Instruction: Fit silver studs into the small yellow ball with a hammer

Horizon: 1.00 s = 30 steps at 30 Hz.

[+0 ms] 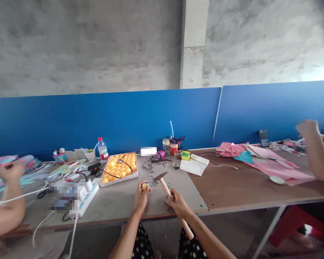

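My right hand (177, 202) is wrapped round the pale wooden handle of a hammer (186, 227). Its dark, narrow, pointed head lies crosswise at the far end, just above the table. To the left, my left hand (142, 196) pinches a small orange ball (144, 186), mostly hidden by the fingers; a small shiny bit shows beside it. Small silver metal pieces (148, 166) are scattered on the grey table board beyond both hands. A shallow white box (118, 182) packed with orange balls (118, 166) stands left of them, with a dark cord lying across the balls.
A power strip (88, 198) with cables is at the left, and a water bottle (103, 149) stands behind the box. Jars, an orange cup (174, 148) and white paper (191, 167) sit at the back. Pink paper (278, 169) lies right. Other people's arms reach in from both sides.
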### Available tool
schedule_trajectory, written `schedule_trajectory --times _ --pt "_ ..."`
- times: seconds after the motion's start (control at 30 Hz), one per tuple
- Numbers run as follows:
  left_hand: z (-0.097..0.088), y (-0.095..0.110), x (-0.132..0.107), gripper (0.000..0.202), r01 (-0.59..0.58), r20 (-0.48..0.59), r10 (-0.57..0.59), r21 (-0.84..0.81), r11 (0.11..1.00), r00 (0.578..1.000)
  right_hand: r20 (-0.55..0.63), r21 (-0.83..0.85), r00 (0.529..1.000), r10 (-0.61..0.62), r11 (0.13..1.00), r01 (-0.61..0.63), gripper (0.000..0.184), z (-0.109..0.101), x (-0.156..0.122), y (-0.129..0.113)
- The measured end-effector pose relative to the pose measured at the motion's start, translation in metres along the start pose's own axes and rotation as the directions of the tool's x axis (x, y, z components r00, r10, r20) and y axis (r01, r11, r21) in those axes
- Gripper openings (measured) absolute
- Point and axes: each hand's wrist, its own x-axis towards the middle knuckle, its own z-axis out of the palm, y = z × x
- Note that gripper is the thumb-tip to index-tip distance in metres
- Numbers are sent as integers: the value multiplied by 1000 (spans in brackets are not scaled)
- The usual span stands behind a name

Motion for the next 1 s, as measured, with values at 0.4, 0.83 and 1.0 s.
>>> schedule_trajectory --times 0.4,0.83,1.0 --pt "1 -7 1 47 -45 72 35 145 988 997 -22 -224 1000 14 974 -18 16 9 -3 1" --pt "1 -1 0 44 -64 94 50 150 987 994 -19 -391 1000 6 920 -12 16 13 -5 -6" --pt "1 1 -1 42 -67 129 47 154 986 990 -35 -328 998 44 943 -53 12 13 -3 -5"
